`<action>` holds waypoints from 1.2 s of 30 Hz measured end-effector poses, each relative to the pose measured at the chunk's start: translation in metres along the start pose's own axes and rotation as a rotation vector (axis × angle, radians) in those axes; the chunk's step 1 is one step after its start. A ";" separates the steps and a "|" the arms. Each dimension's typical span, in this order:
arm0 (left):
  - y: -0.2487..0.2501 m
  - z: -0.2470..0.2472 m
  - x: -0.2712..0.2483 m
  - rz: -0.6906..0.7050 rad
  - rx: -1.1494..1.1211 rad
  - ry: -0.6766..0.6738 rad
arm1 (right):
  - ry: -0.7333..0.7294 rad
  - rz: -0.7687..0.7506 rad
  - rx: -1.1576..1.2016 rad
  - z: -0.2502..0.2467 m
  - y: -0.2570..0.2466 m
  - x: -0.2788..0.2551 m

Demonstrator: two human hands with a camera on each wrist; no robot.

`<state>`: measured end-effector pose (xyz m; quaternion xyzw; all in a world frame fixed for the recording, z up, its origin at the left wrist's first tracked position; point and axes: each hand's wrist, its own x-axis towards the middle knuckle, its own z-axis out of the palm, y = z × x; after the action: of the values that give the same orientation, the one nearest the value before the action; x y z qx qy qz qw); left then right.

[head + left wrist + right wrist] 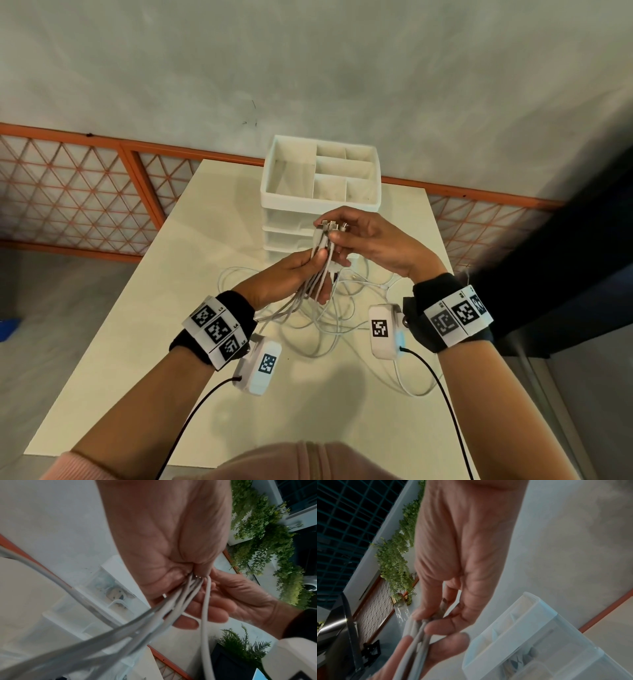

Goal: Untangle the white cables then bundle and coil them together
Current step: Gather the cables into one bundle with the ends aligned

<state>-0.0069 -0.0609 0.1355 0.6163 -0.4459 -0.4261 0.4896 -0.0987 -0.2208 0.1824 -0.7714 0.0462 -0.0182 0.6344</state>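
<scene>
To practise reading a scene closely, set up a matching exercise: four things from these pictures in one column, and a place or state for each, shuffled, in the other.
Column 1
1. left hand
2. right hand
3. white organizer
4. slack cable loops

Column 2
A. stands at the table's far edge
B. lie loose on the table
C. pinches the connector ends at the top
D. grips the gathered cables lower down

Pairs: 1-D, 2-C, 3-A, 4-B
</scene>
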 end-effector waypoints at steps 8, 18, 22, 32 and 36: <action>-0.006 0.003 0.013 0.049 -0.084 0.224 | 0.133 -0.012 -0.088 0.002 -0.002 0.012; -0.008 -0.002 0.019 0.155 0.055 0.260 | 0.173 0.008 -0.056 0.003 0.008 0.020; -0.009 -0.003 0.017 0.132 -0.015 0.225 | 0.148 0.007 -0.056 0.000 0.008 0.021; -0.004 -0.002 0.017 0.069 -0.054 0.204 | 0.212 0.029 -0.108 -0.002 0.006 0.020; -0.006 0.002 0.017 0.063 -0.080 0.241 | 0.229 0.023 -0.097 -0.001 0.006 0.019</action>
<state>-0.0036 -0.0772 0.1283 0.6286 -0.3856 -0.3507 0.5773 -0.0806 -0.2247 0.1760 -0.7936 0.1280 -0.0964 0.5870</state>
